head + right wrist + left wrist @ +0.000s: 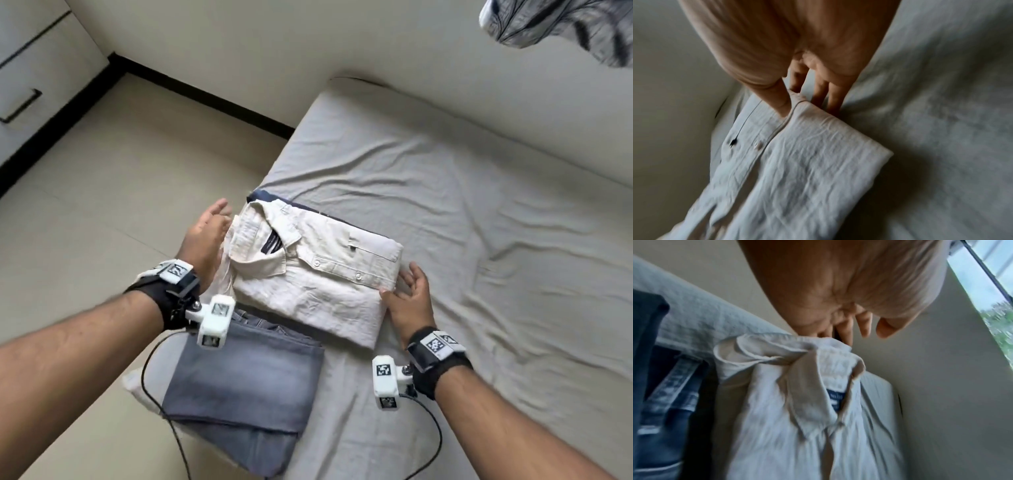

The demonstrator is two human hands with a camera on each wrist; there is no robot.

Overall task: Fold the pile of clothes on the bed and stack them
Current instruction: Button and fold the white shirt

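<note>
- The bed fills the right side of the head view. There is one bed, with a soft, wrinkly grey sheet.
- One pair of grey-blue jeans lies folded at the bottom middle. They look thick and heavy, so they should stay put.
- One cream shirt lies folded in the middle of the frame, on top of something dark blue that peeks out at its top edge. I cannot tell what that dark thing is.
- The shirt looks light, soft and floppy. I think it will come undone if you lift it by one corner. Better to slide flat hands under both short sides and lift it together.
- One stripy grey cloth shows in the upper right corner, not folded.
- Two hands. The left hand is spread, its fingers straight, up against the collar end. The right hand is at the other end, with its thumb on top of the shirt's edge and its fingers beside it, as a light pinch.
</note>
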